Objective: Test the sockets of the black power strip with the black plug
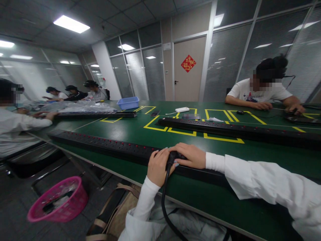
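Note:
A long black power strip (120, 144) with red-lit points along its top lies slantwise near the table's front edge. My left hand (157, 167) is closed around a black plug (172, 158) at the strip, fingers on the far side and thumb on the near side. From the right, my right hand (192, 156) reaches over the strip, its fingers curled over the same plug. A thick black cable (164, 197) runs from the plug down over the table edge towards my lap. My fingers hide how far the plug sits in the strip.
Another black power strip (225, 129) lies farther back on the green table (130, 129), with a white box-like device (182, 109) behind it. A blue basket (128, 102) stands beyond. Co-workers sit left and right (263, 90). A pink basket (60, 201) is on the floor.

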`<control>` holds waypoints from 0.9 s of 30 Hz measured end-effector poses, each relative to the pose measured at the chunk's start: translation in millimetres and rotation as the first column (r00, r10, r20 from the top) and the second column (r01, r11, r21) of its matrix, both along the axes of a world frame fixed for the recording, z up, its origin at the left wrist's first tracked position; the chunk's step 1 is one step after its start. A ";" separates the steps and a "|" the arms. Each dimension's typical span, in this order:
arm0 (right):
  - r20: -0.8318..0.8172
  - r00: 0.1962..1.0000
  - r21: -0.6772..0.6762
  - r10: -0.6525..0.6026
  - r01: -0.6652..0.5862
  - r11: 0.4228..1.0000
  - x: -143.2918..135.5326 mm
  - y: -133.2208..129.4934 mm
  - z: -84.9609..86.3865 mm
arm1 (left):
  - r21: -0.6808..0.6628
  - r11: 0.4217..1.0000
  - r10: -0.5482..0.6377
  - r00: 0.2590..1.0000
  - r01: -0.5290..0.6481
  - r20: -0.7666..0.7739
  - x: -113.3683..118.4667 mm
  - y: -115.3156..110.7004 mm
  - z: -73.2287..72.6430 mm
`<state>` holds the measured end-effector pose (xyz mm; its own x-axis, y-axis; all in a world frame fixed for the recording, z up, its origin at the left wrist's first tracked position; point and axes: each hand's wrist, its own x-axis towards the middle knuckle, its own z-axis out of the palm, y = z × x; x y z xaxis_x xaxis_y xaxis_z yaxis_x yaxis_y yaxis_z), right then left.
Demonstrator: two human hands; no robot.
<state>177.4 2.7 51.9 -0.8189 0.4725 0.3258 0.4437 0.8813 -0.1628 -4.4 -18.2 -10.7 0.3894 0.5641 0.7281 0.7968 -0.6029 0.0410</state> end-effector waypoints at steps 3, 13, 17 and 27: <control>-0.003 1.000 0.001 0.002 -0.002 1.000 0.1 0.4 -0.4 | -0.015 1.000 -0.007 1.000 0.007 0.008 0.0 0.1 -0.1; -0.001 1.000 -0.007 -0.018 0.018 1.000 -0.6 -1.0 1.5 | -0.034 0.999 -0.011 1.000 0.012 0.021 0.2 -0.1 -0.2; 0.002 1.000 -0.006 -0.017 0.017 1.000 -0.5 -0.7 1.4 | -0.038 0.999 -0.013 1.000 0.014 0.026 0.3 -0.1 -0.1; 0.002 1.000 -0.012 -0.021 0.021 1.000 -0.1 -1.4 1.0 | -0.018 1.000 -0.002 1.000 0.003 0.020 0.3 -0.4 -0.8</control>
<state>177.3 1.2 52.9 -0.8094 0.4935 0.3182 0.4624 0.8697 -0.1726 -4.1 -18.6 -11.5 0.3763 0.5761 0.7256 0.7943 -0.6038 0.0675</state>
